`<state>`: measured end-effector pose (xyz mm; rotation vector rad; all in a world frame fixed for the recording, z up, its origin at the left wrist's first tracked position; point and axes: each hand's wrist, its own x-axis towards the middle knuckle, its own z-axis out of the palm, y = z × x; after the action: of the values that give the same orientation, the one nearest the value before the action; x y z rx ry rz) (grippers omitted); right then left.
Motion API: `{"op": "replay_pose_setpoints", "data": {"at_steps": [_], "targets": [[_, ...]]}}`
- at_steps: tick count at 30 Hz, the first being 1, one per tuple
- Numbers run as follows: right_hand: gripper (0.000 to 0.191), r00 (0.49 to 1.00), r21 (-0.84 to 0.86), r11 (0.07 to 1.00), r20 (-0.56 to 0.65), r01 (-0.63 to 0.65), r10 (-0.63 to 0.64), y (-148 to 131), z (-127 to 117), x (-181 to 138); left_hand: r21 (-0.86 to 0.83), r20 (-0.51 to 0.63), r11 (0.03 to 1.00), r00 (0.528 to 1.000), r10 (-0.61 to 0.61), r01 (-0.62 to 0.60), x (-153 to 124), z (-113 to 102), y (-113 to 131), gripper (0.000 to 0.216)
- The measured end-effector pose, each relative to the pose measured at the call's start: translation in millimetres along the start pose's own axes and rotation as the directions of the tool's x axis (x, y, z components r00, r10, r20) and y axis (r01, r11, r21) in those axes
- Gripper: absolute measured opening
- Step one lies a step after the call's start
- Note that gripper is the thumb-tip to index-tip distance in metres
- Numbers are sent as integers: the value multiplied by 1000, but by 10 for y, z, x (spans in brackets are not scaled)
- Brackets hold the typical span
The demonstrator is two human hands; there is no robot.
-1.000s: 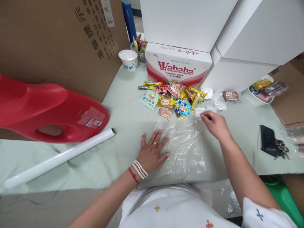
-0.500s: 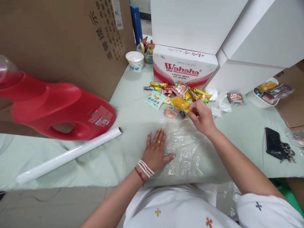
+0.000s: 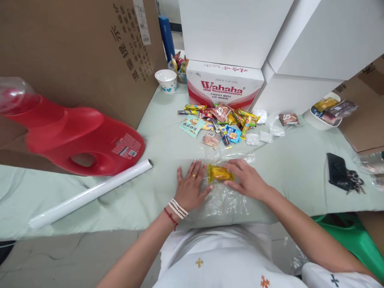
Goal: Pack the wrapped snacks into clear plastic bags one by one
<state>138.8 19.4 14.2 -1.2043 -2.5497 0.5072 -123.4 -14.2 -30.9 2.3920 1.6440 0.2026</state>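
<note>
A yellow snack packet point(image 3: 219, 173) in a clear wrapper lies on a crinkled transparent plastic sheet point(image 3: 229, 202) in front of me. My right hand point(image 3: 246, 180) has its thumb and fingers around the packet's right end. Just left of it, my left hand point(image 3: 190, 188) lies flat with its fingers spread, pressing the left side of the sheet. Beyond the hands sits a pile of wrapped snacks, among them a mint-green packet point(image 3: 192, 126), a pink packet point(image 3: 211, 140), a blue packet point(image 3: 233, 134) and a brown round-labelled packet point(image 3: 222, 112).
A white roll point(image 3: 93, 194) and a large red jug point(image 3: 87, 140) lie at the left. Behind the pile stands a Wahaha carton point(image 3: 225, 86), with a paper cup point(image 3: 167, 81) beside it. At the right are a tub of snacks point(image 3: 321, 120) and a black wallet with keys point(image 3: 337, 170).
My right hand has brought the yellow snack packet from the pile down onto the plastic sheet, beside my left hand. The left hand stays flat on the sheet.
</note>
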Motion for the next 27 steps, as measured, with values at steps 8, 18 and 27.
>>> {"op": "replay_pose_setpoints", "data": {"at_steps": [8,18,27], "targets": [[43,998,-84,995,45,55,-52,0,236,181,40,0,996,997,-79,79,6,52,-96,67],[52,996,159,985,-72,69,-59,-36,-42,-632,-128,-93,885,894,438,-447,-465,-146,-327,76],[20,995,349,936,-61,-47,73,34,151,-1035,-433,40,846,931,362,-311,-466,-267,-684,24]]}}
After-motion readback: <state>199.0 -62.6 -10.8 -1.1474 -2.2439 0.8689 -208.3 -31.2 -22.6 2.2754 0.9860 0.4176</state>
